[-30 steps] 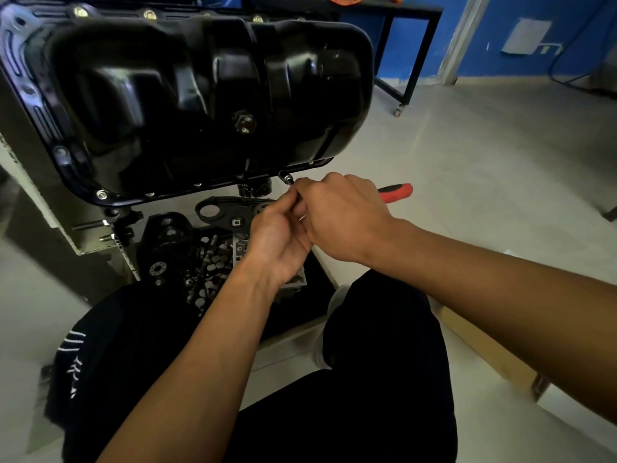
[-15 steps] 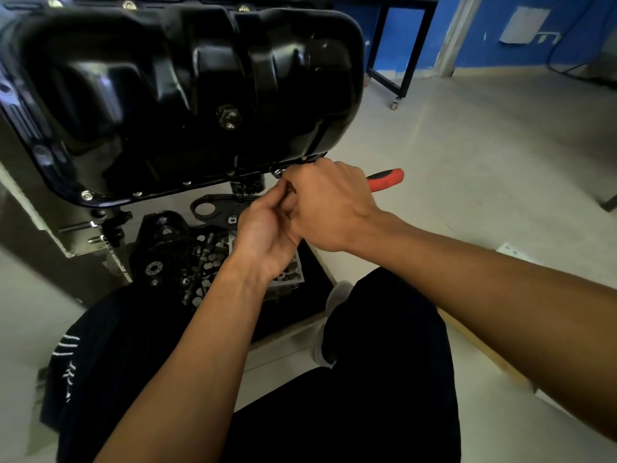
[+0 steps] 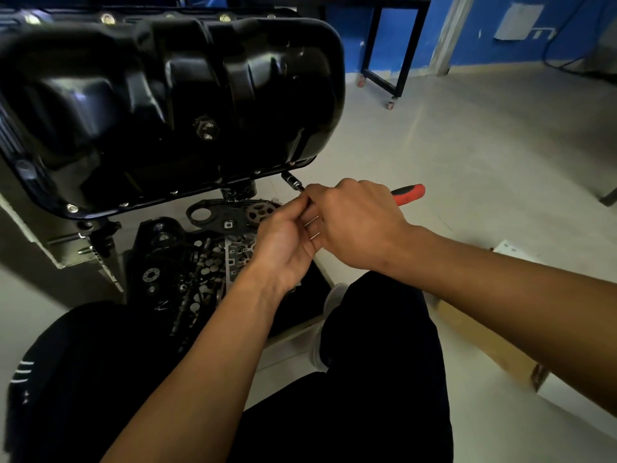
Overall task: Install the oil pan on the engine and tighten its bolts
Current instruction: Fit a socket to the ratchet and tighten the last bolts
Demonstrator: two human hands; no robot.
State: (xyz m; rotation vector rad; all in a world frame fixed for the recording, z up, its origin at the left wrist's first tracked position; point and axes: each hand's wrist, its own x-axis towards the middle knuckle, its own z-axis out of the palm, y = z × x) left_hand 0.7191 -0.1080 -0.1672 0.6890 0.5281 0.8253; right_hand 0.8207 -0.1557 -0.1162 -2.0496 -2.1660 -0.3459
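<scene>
The glossy black oil pan [image 3: 160,105] sits on the engine at the upper left, with bolts along its flange, one at the lower left corner [image 3: 71,207]. A ratchet wrench with a red handle [image 3: 409,192] carries a black socket [image 3: 293,182] just below the pan's lower right corner. My right hand [image 3: 354,222] grips the wrench's shaft. My left hand [image 3: 283,238] pinches the wrench near its head, fingers curled against the right hand. Both hands hide the wrench's middle.
Below the pan lie loose engine parts on a dark tray: a timing cover [image 3: 220,218], a gear [image 3: 258,212], a cylinder head [image 3: 200,272]. My black-trousered legs fill the foreground. A black wheeled table [image 3: 387,45] stands at the back. A cardboard box [image 3: 484,339] lies at the right.
The socket has come away from the pan's corner bolt, now a little lower and to the right. Both hands moved slightly down and right with the wrench.
</scene>
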